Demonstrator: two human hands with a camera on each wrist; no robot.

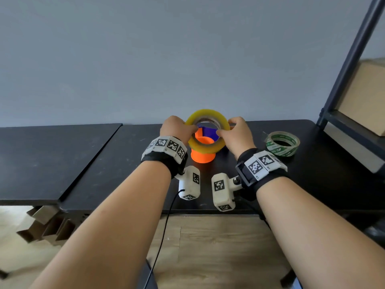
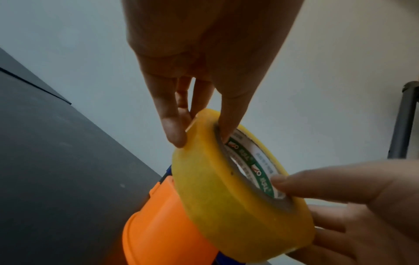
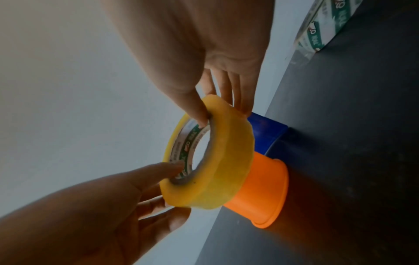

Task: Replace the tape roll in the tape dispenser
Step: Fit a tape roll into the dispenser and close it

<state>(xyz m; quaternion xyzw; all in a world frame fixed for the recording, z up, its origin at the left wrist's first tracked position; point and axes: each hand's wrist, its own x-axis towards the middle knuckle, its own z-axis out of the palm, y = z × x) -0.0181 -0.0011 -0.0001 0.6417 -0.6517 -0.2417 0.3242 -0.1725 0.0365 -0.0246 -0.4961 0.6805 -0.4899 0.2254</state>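
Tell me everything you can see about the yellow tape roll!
The yellow tape roll is a thick ring of glossy, see-through yellowish tape wound on a core printed inside in green and white. It looks nearly full. It is tilted and held in the air over the orange drum of the dispenser, not pushed down on it yet. The left hand pinches one side and the right hand the other, each with a thumb inside the hole and fingers outside.

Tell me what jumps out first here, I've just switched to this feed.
The yellow tape roll, held tilted at mid-table by the left hand and right hand, thumbs inside its core. Right under it stands the orange and blue dispenser. A nearly spent green-printed roll lies flat to the right.
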